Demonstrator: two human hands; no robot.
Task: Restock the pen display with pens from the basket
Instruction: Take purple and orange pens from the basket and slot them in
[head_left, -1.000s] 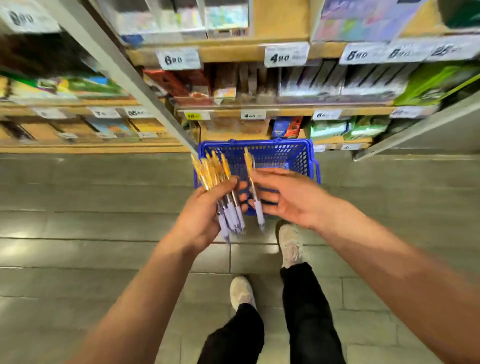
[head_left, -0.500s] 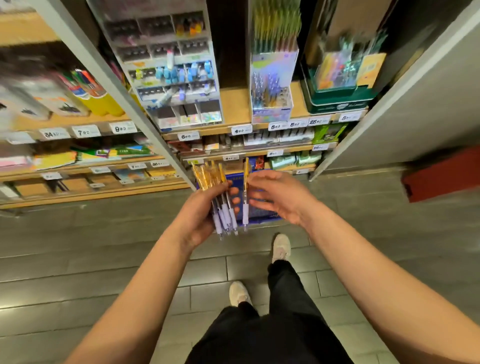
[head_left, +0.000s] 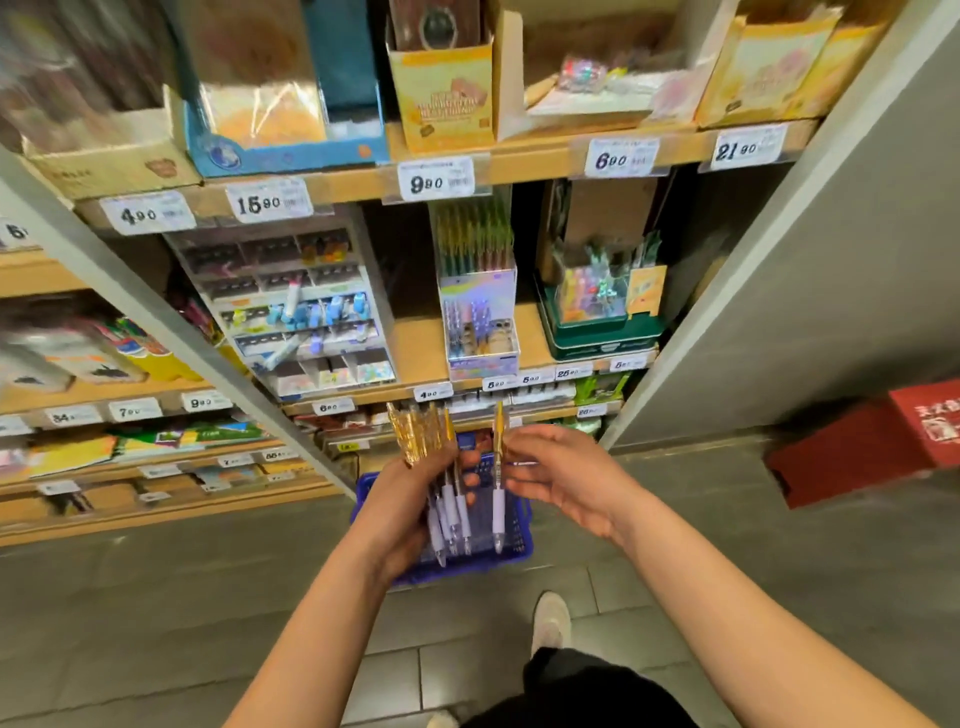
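Observation:
My left hand (head_left: 402, 499) grips a bunch of pens (head_left: 441, 467) with amber tops and pale lilac grips, tips pointing down. My right hand (head_left: 558, 478) pinches a single pen (head_left: 498, 483) of the same kind, held upright just right of the bunch. Both hands hover over the blue plastic basket (head_left: 514, 545) on the floor. The pen display (head_left: 480, 317), a pastel holographic box with rows of standing pens, sits on the middle shelf straight above my hands.
A clear tiered organiser (head_left: 296, 312) stands left of the display and a green tray of pens (head_left: 602, 312) right of it. Price tags line the wooden shelf edges. A grey upright (head_left: 156, 322) slants at left, a grey wall and red box (head_left: 862, 447) at right.
My view has tilted up from the basket to the shelves, bringing the pen display into sight. Both hands keep their pens and have risen slightly above the basket.

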